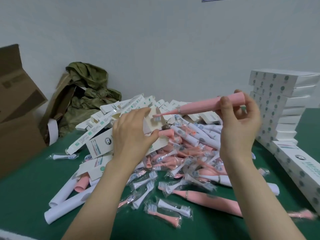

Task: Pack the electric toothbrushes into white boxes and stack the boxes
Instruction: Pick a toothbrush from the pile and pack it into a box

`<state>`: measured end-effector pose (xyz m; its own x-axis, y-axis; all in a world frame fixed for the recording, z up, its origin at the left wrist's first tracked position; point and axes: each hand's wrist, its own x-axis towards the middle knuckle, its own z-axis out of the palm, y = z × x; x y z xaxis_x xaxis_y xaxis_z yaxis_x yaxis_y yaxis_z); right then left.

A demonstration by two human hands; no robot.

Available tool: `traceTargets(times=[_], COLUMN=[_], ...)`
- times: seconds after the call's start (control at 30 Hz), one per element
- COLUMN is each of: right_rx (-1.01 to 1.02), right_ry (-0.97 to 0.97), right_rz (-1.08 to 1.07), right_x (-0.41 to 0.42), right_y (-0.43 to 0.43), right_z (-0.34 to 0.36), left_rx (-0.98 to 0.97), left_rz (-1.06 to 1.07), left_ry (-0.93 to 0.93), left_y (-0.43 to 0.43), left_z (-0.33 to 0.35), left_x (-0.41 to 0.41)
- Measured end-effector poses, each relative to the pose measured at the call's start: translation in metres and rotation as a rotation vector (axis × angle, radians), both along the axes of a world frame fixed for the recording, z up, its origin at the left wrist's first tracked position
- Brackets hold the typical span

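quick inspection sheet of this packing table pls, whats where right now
surface: green table, mostly buried under stock
job's things: pink toothbrush aimed head-first at the open white box; stack of boxes at the right
clutter: heap of unfilled boxes, loose toothbrush handles, bagged brush heads
grippers: left hand grips the open white box; right hand pinches the pink toothbrush near its base end
cables: nothing seen
surroundings: cardboard carton, crumpled olive bag, pale wall
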<state>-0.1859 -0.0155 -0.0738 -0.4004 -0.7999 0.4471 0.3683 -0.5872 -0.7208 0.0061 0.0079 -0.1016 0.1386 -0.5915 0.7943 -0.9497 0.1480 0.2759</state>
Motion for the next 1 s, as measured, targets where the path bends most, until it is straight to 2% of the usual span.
traceTargets(times=[0.1,0.27,0.43,0.57,0.63,0.7,0.73,0.83,0.9,1.0], right_rx=[-0.018,-0.235,-0.388,-0.415,-0.339,-0.115,0.019,0.274,0.327,0.355], right_ry=[0.177,0.350,0.590,0.835,0.804,0.703,0.736,1.120,1.339,1.615], right_rz=[-0.010,-0.124,-0.437,-0.296,-0.232,-0.188,-0.162,-0.028,0.048,0.013], right_x=[0.011,0.036,0.051,0.060,0.051,0.034,0.025,0.011,0.015,0.026], right_y=[0.003,0.011,0.007,0.005,0.000,-0.011,-0.020,-0.038,-0.042,-0.047], right_z=[-0.006,-0.017,-0.029,-0.040,-0.037,-0.030,-0.028,-0.037,-0.050,-0.069], left_rx=[-0.028,-0.067,-0.240,-0.244,-0.228,-0.237,-0.248,-0.275,-0.271,-0.232], left_rz=[-0.076,-0.125,-0.164,-0.163,-0.135,-0.085,-0.064,-0.025,0.016,0.044], left_ry=[0.004,-0.064,0.111,0.207,0.201,0.156,0.152,0.186,0.153,0.091], left_y=[-0.001,-0.005,-0.006,-0.010,-0.012,-0.015,-0.016,-0.019,-0.023,-0.027], left_z=[0.000,-0.004,0.000,0.002,0.001,-0.001,-0.003,-0.008,-0.014,-0.025], left_x=[-0.002,-0.020,-0.028,-0.031,-0.025,-0.018,-0.016,-0.016,-0.020,-0.026])
